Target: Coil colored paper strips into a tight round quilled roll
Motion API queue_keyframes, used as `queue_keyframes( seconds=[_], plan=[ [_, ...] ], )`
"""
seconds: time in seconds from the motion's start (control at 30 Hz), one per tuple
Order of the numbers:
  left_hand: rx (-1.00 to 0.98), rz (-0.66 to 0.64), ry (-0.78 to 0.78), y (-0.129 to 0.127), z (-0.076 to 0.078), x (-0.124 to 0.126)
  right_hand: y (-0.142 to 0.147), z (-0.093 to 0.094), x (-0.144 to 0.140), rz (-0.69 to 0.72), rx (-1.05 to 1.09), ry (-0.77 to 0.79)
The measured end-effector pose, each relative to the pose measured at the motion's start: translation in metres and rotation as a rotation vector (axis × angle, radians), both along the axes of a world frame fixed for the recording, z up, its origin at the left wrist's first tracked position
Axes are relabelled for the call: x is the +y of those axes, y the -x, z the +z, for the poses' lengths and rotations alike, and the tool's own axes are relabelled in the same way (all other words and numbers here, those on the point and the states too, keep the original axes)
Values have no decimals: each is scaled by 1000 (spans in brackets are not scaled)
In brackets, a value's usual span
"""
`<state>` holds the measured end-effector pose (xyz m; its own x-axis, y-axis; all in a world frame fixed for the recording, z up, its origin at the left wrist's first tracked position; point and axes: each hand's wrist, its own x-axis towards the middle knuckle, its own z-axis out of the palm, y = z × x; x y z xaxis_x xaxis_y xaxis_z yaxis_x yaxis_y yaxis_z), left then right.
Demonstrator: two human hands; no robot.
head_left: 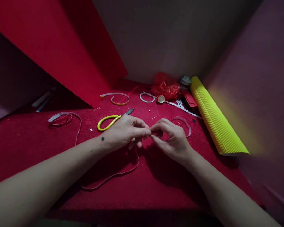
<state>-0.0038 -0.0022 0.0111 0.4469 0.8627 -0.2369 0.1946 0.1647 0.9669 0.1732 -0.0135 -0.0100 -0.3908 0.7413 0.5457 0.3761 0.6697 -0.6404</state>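
Tabletop [161, 186] covered in red felt-like cloth. Lying on it: yellow-handled scissors [112, 120] left of centre; a long thin red strip [113, 175] looping across the near middle; pale curled strips [61, 118] at left; a small white ring [147, 97] and a curled orange-edged strip [115, 98] farther back; crumpled red plastic [165, 87] at the rear; a yellow corrugated roll [215, 121] along the right side.
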Motion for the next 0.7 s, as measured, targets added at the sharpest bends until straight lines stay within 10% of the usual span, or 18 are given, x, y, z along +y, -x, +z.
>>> queue_keyframes(
  seconds=[0.13, 0.7],
  plan=[
    [112, -4, -8, -1, 1, 0, 0, 3, -4, -68, -244, -214],
    [166, -139, -145, 17, 22, 8, 3, 6, -10, 28, 265, 296]
  ],
)
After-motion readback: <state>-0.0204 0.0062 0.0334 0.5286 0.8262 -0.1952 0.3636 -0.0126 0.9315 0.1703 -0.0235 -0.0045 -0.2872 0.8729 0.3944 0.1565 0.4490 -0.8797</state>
